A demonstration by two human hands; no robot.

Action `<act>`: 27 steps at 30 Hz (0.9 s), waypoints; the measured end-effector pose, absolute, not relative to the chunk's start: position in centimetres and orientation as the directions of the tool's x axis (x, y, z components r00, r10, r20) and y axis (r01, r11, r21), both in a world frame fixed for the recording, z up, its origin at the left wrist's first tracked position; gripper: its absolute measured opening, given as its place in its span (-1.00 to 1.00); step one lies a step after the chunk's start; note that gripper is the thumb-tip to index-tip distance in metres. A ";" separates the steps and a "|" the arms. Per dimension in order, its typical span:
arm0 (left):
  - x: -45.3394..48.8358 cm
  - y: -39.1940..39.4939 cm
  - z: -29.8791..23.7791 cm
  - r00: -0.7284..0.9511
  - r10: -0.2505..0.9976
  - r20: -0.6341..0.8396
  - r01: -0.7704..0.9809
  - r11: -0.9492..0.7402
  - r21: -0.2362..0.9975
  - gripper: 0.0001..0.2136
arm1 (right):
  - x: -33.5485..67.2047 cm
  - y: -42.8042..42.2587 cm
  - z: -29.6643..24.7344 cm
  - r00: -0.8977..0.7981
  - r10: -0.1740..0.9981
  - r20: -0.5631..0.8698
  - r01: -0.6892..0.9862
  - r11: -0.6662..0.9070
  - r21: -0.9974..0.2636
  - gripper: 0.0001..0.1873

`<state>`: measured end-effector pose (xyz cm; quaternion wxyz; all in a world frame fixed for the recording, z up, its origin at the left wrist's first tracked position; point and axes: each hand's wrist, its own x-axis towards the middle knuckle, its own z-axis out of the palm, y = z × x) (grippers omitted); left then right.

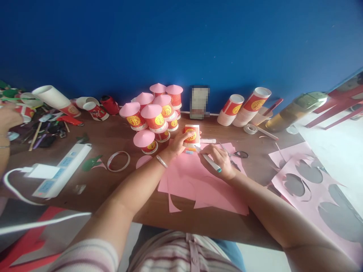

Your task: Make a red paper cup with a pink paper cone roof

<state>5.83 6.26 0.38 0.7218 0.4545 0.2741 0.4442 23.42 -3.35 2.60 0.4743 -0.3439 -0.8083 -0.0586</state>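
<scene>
the left hand (178, 144) has its fingers wrapped around a red-and-white paper cup with a round gold emblem (195, 140), at the far edge of overlapping pink paper sheets (181, 173). the right hand (224, 161) grips 1 white, teal-ended marker (211, 163), tip near the cup's lower edge; contact unclear. this looks like a marking step, calling next for a steady cup.

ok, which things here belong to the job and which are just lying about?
Likely in the job:
- red cup, in the left hand
- white tool, in the right hand
- pink sheets
- pink-topped cups

Probably just lying about:
- power strip
- charger
- bottle
</scene>
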 end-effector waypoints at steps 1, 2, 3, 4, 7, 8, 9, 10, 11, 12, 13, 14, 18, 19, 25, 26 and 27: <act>5.8 6.2 0.4 0.464 0.886 -0.003 -0.383 0.203 0.901 -0.62 | 23.4 -3.4 2.6 -0.314 0.497 0.809 0.612 0.757 -0.228 -0.81; 5.8 6.2 0.5 0.468 0.884 -0.014 -0.376 0.213 0.902 -0.62 | 23.4 -3.4 2.7 -0.317 0.495 0.809 0.609 0.760 -0.227 -0.81; 5.8 6.1 0.6 0.469 0.883 -0.024 -0.370 0.221 0.902 -0.61 | 23.3 -3.5 2.7 -0.325 0.496 0.805 0.599 0.767 -0.231 -0.81; 5.8 6.0 0.8 0.470 0.882 -0.034 -0.364 0.228 0.903 -0.60 | 23.3 -3.6 2.7 -0.334 0.504 0.796 0.587 0.772 -0.242 -0.81; 5.9 5.8 1.2 0.476 0.878 -0.048 -0.350 0.239 0.906 -0.57 | 23.3 -3.7 3.0 -0.355 0.543 0.761 0.562 0.775 -0.290 -0.83; 5.9 5.8 1.3 0.478 0.877 -0.045 -0.352 0.239 0.905 -0.57 | 23.4 -3.7 3.0 -0.357 0.553 0.753 0.564 0.770 -0.299 -0.84; 5.9 5.8 1.3 0.479 0.877 -0.042 -0.358 0.238 0.903 -0.56 | 23.4 -3.7 3.1 -0.353 0.560 0.749 0.570 0.764 -0.302 -0.84; 5.9 5.8 1.3 0.478 0.877 -0.038 -0.366 0.239 0.899 -0.56 | 23.4 -3.7 3.2 -0.347 0.568 0.746 0.580 0.756 -0.305 -0.85; 6.0 5.9 1.2 0.477 0.878 -0.034 -0.375 0.238 0.896 -0.56 | 23.5 -3.7 3.2 -0.343 0.576 0.742 0.588 0.748 -0.309 -0.85; 6.0 5.9 1.2 0.474 0.880 -0.030 -0.383 0.237 0.893 -0.56 | 23.5 -3.7 3.2 -0.340 0.587 0.735 0.593 0.740 -0.316 -0.85; 6.0 5.9 1.1 0.472 0.881 -0.026 -0.387 0.234 0.892 -0.56 | 23.6 -3.7 3.3 -0.338 0.597 0.728 0.596 0.734 -0.326 -0.85; 6.0 5.9 1.1 0.470 0.882 -0.025 -0.389 0.232 0.892 -0.56 | 23.6 -3.7 3.3 -0.337 0.604 0.722 0.594 0.731 -0.334 -0.85; 6.0 5.9 1.0 0.466 0.884 -0.031 -0.368 0.225 0.902 -0.57 | 23.6 -3.7 3.4 -0.346 0.615 0.708 0.592 0.729 -0.344 -0.85; 6.0 5.9 1.0 0.471 0.882 -0.030 -0.359 0.223 0.906 -0.58 | 23.7 -3.7 3.4 -0.350 0.618 0.704 0.593 0.728 -0.344 -0.86; 5.9 5.9 0.9 0.488 0.873 -0.025 -0.333 0.212 0.919 -0.60 | 23.7 -3.5 3.1 -0.345 0.620 0.704 0.605 0.721 -0.339 -0.86; 5.9 5.9 0.9 0.488 0.873 -0.023 -0.333 0.210 0.919 -0.60 | 23.7 -3.5 3.0 -0.349 0.616 0.706 0.602 0.725 -0.335 -0.85; 5.9 5.9 0.9 0.487 0.873 -0.022 -0.332 0.209 0.920 -0.61 | 23.7 -3.4 3.0 -0.354 0.613 0.706 0.602 0.727 -0.329 -0.85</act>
